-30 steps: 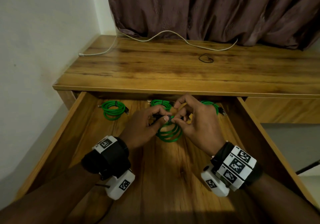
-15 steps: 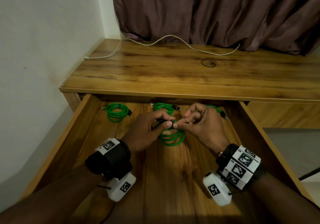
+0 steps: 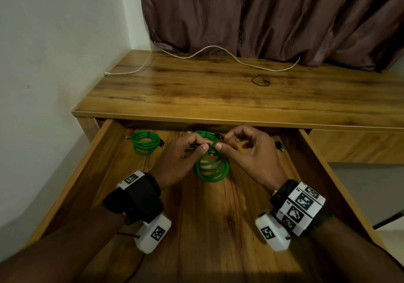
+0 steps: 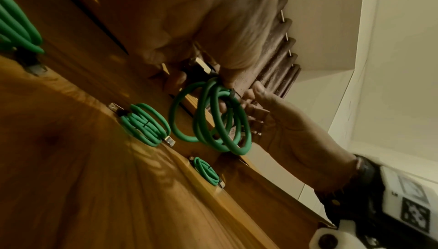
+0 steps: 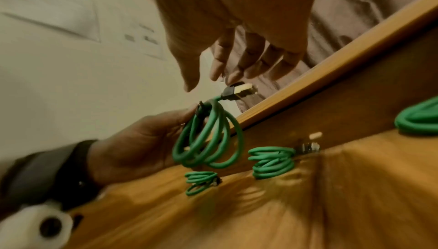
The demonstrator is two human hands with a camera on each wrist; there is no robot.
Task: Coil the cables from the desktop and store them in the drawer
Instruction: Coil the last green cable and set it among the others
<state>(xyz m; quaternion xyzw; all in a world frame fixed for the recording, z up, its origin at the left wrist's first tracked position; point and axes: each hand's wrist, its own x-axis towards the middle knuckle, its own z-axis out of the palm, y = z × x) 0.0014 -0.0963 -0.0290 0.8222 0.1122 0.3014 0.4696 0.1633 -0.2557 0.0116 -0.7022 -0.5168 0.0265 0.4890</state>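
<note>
Both hands are working above the open drawer (image 3: 72,186), which is standing pulled out from under the tabletop (image 3: 218,99). The left hand (image 3: 177,162) is pinching the top of a green coiled cable (image 3: 211,169) between thumb and fingertips, so its grip is clamped on the bundle where a dark tie is wrapping the loops. The loops are hanging down from that pinch, clear of the drawer floor in the left wrist view (image 4: 211,122). The right hand (image 3: 251,153) is meeting the same point from the other side, thumb and forefinger closed on the dark tie at the top of the coil, the other fingers curling loosely above. In the right wrist view the cable's black plug with a gold-coloured tip (image 5: 234,91) is sticking out just beyond the pinch, beside the right fingertips (image 5: 231,79). Three further green coils are lying at the back of the drawer: a left coil (image 3: 145,142), a middle coil (image 3: 205,135) partly hidden behind the hands, and a right coil (image 3: 278,145) of which only an end is showing past the right hand. On the tabletop a white cable (image 3: 218,52) is trailing loose along the foot of the brown curtain (image 3: 262,15), and a small black loop (image 3: 260,80) is lying well apart from it. Both wrists are wearing marker-covered camera units.
</note>
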